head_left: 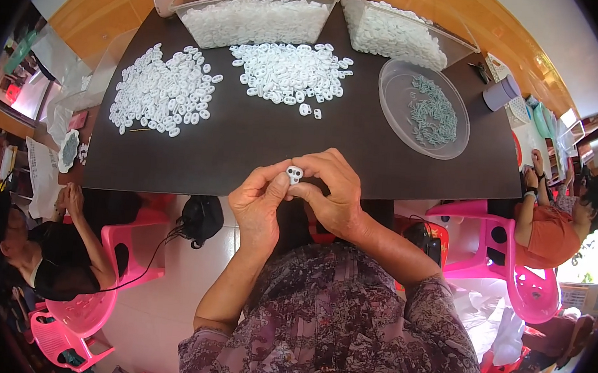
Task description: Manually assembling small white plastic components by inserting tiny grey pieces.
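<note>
Small white part (294, 175), showing dark round spots, turned face-up toward the eyes; held at the middle of the near edge of the dark surface (246, 151), seemingly lifted off it. Pinched narrowly between the thumb and fingertips of the left hand (255, 196) and of the right hand (337, 190), probably to steady so little a thing from 2 sides and leave its face in sight. Farther in, 2 loose white pieces (305, 109) just in front of the middle heap (290, 71), apparently within easy reach. Toward the left edge, a left heap (164, 88), spread broadly, perhaps to show single pieces. Near the right edge, small grey-green bits (432, 113) in a round clear tray (395, 100), rimmed, likely against scattering. Along the far edge, a left tub (254, 31) and a right tub (392, 42), presumably set back for working room.
</note>
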